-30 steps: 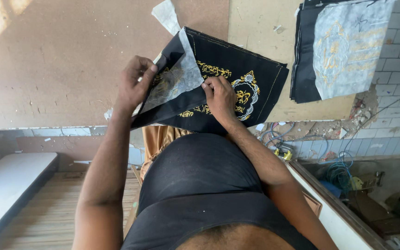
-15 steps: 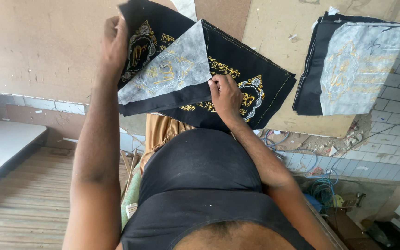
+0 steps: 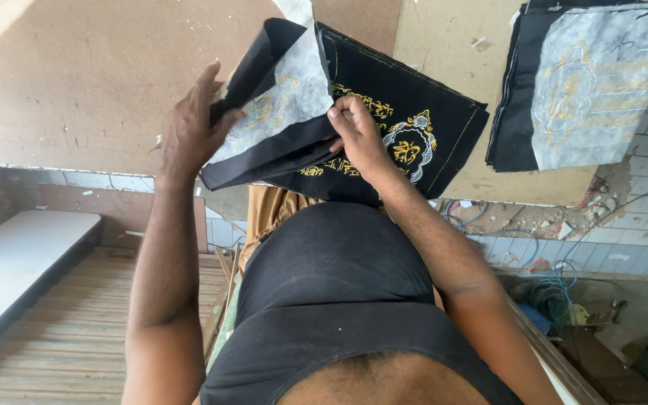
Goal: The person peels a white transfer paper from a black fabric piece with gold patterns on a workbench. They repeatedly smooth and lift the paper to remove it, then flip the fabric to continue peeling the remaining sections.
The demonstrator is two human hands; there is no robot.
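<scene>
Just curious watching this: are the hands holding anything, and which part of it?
Yes. The left hand grips the folded-back flap of the black embroidered cloth at its left edge, lifting it. The right hand presses the cloth near the fold, at its middle.

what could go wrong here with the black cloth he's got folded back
The left hand lifts the folded flap, whose thin white backing might tear or crease if pulled hard. The right hand presses on the black embroidered cloth, so a strong tug could snag the gold embroidery. The cloth lies near the table edge, above a dusty ledge with debris, and could slide off.
</scene>
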